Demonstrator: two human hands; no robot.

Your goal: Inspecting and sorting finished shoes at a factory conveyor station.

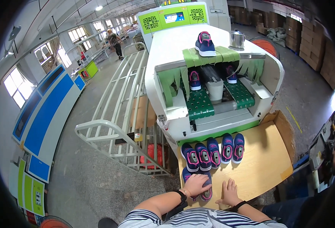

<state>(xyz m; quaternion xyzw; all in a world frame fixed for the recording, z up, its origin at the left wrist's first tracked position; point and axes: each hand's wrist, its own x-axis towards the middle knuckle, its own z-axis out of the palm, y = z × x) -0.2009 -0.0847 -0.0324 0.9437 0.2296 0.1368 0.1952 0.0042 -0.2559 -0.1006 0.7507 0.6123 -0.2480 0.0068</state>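
Observation:
My left hand [197, 185] lies over a pair of dark blue sneakers with pink trim at the near left of the wooden table [256, 167]. Its fingers are bent across the right sneaker [206, 194] of that pair and partly hide both shoes. My right hand [229, 193] rests on the tabletop with its fingers spread, holding nothing. Beyond the hands, several matching sneakers [204, 156] stand in a row, toes pointing away from me. A sneaker [194, 80] sits on the machine's left green belt, and another sneaker [231, 74] on its right belt.
The white conveyor machine [177, 47] stands behind the table, with one sneaker [205, 45] and a metal canister [237, 39] on top. A pale metal rack [116, 127] is at left. Cardboard [283, 131] edges the table's right side. A person [115, 42] is far back.

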